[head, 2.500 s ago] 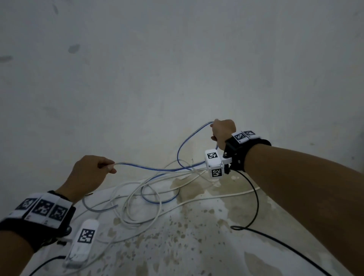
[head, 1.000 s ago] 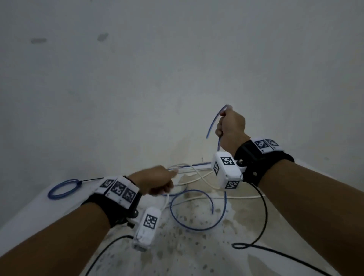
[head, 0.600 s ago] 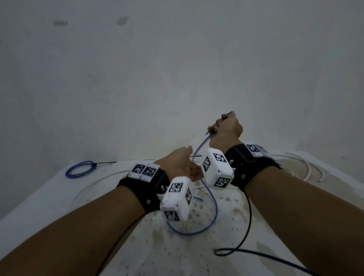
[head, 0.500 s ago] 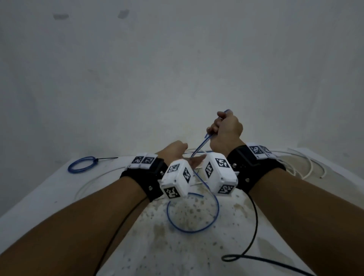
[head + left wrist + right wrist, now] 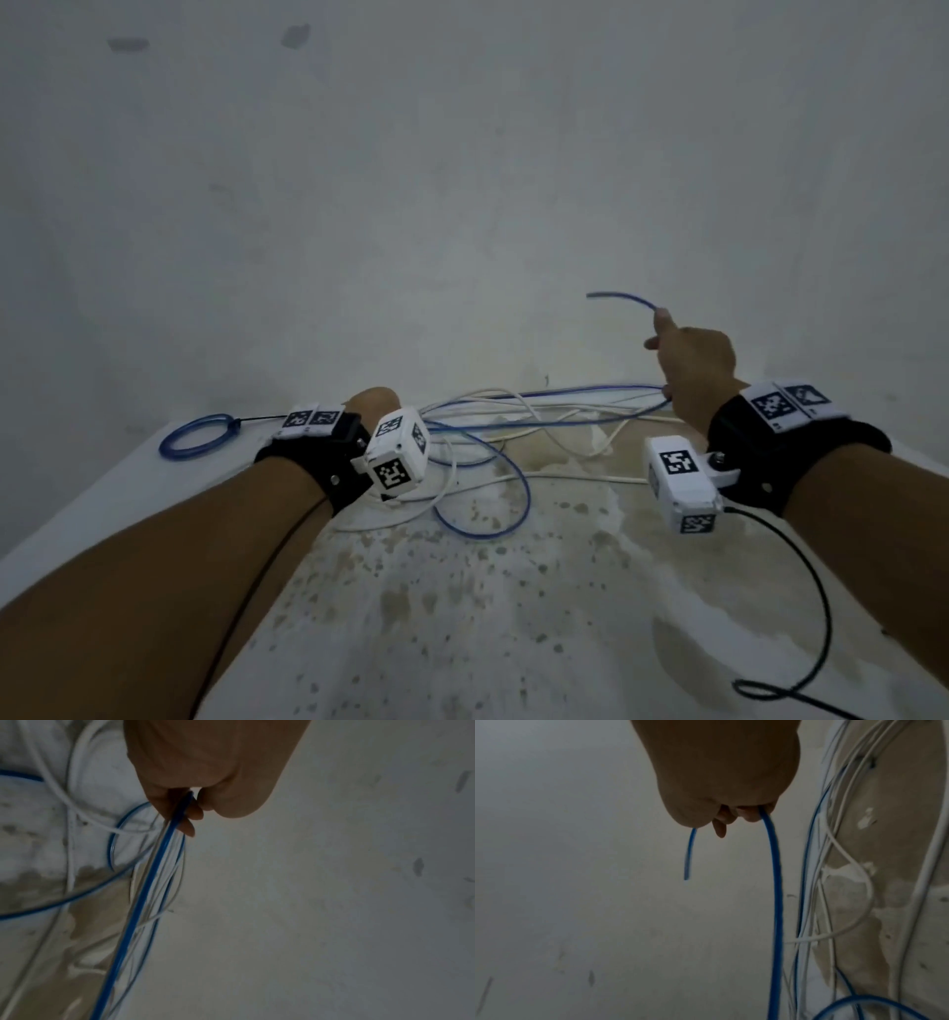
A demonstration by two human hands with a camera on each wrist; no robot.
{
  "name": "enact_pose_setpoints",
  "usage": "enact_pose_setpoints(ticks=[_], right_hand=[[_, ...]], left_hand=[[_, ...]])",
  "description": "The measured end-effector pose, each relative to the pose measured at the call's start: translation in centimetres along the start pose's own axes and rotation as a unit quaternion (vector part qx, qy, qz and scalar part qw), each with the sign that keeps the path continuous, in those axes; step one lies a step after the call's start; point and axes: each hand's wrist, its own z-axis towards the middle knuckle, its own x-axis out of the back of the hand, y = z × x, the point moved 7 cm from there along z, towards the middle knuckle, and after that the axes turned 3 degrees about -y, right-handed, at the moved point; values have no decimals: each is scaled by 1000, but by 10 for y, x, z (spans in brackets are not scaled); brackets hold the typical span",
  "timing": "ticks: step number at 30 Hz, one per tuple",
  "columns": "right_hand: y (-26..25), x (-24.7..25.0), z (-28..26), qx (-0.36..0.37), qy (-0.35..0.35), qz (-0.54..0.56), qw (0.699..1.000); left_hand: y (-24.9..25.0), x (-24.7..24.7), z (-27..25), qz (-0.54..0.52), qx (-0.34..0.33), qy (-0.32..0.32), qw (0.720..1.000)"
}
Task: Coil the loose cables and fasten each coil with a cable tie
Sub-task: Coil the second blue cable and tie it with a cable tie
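Observation:
A loose blue cable [image 5: 506, 524] loops over the stained white table [image 5: 513, 642], tangled among several white cables [image 5: 554, 437]. My right hand [image 5: 690, 362] is raised at the right and grips the blue cable [image 5: 775, 882] near its end. The free tip [image 5: 616, 298] curves up to the left above the fist. My left hand [image 5: 372, 403] sits low at centre left, mostly hidden behind its wrist camera. In the left wrist view its fingers [image 5: 189, 815] curl round the blue cable [image 5: 144, 898]. A finished blue coil [image 5: 195, 437] with a black tie lies at the far left.
A grey wall [image 5: 462, 180] stands just behind the table. Black camera leads [image 5: 801, 616] trail over the table's right front. The table's left edge [image 5: 77, 519] runs diagonally near my left forearm.
My hands, close together half a second ago, have drawn apart. The right hand swung right and up with the cable end. The blue cable now stretches between them.

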Motion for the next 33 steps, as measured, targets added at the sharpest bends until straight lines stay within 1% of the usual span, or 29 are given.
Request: enact_pose_setpoints(ticks=[1,2,3,4,6,7,9,11,13,15,16,17,18,19,20,21,22,23,25,27,28,29,30,31,32,33], right_hand=[[4,3,3,-5,-7,0,1000],[8,4,6,-11,-14,4,1000],[11,3,9,-14,-17,8,1000],[13,0,11,-14,-21,13,1000],[14,-11,12,-15,-38,37,998],[13,-18,11,-14,-49,54,997],[9,-30,7,-12,-71,80,994],[4,-37,4,-9,-84,98,992],[-2,-39,1,2,-90,112,990],[-8,-38,-1,15,-100,120,988],[-9,-37,-1,18,-105,124,987],[-9,-37,-2,16,-110,126,986],[-7,-38,-3,13,-115,127,985],[-5,-40,-6,12,-120,126,985],[-3,-43,-8,13,-124,123,984],[-1,-46,-10,15,-128,124,984],[1,-49,-12,14,-128,133,983],[1,-53,-15,10,-124,150,981],[2,-63,-21,-15,-116,204,972],[0,-78,-30,-48,-115,274,954],[-1,-87,-37,-64,-116,304,944],[-2,-96,-45,-79,-120,330,933],[-2,-104,-53,-93,-126,354,922],[-2,-111,-62,-108,-135,374,911],[0,-116,-70,-122,-145,390,901],[2,-121,-78,-134,-159,397,894]], left_hand=[[3,1,-3,-7,1,9,1000],[6,-1,-6,-46,2,16,999],[13,-4,-10,-81,-7,28,996],[25,-9,-16,-94,-29,30,995],[55,-15,-27,-73,-108,32,991],[74,-14,-34,-62,-156,38,985],[107,-11,-45,-73,-230,54,969],[135,-5,-50,-102,-280,59,953],[150,2,-45,-131,-299,78,942],[149,9,-29,-143,-274,102,946],[144,10,-21,-127,-249,112,954],[135,10,-11,-78,-226,113,964],[124,6,-6,15,-201,109,973],[109,2,1,123,-171,99,972],[92,-2,4,210,-138,87,964],[74,-4,6,270,-112,78,953],[57,-8,6,304,-82,62,947],[39,-12,4,314,-55,40,947],[6,-24,-12,292,5,-29,956],[-25,-39,-34,310,61,-120,941],[-38,-47,-43,299,87,-164,936],[-47,-53,-48,255,107,-191,942],[-52,-57,-48,176,124,-199,956],[-54,-59,-47,81,128,-184,971],[-52,-58,-41,-16,121,-147,982],[-48,-53,-34,-87,104,-100,986]])
